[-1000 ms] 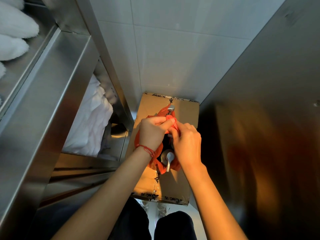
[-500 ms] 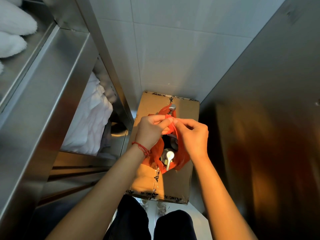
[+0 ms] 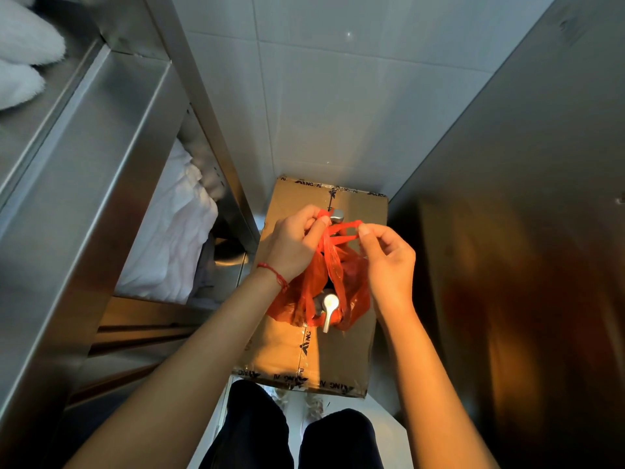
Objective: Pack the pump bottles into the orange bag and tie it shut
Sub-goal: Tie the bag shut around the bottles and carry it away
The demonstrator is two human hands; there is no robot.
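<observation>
The orange bag (image 3: 353, 289) stands on a taped cardboard box (image 3: 338, 360). Two silver pump heads show: one (image 3: 328, 308) pokes out of the bag's near opening, another (image 3: 337, 215) sticks up at the far side behind the handles. My left hand (image 3: 294, 245) pinches one orange handle strip near its top. My right hand (image 3: 389, 258) pinches the other handle strip between thumb and forefinger. The two strips cross between my hands above the bag. The bottle bodies are hidden inside the bag.
A stainless steel shelf unit (image 3: 101, 170) fills the left, with white towels (image 3: 169, 238) on its lower shelf and more (image 3: 23, 62) on top. A steel panel (image 3: 524, 231) rises on the right. White tiled wall (image 3: 338, 113) is behind the box. My dark-trousered legs (image 3: 291, 434) are below.
My hands have drawn apart, the right going right, stretching the two handle strips out between them. The bag's near side has opened slightly around the pump head.
</observation>
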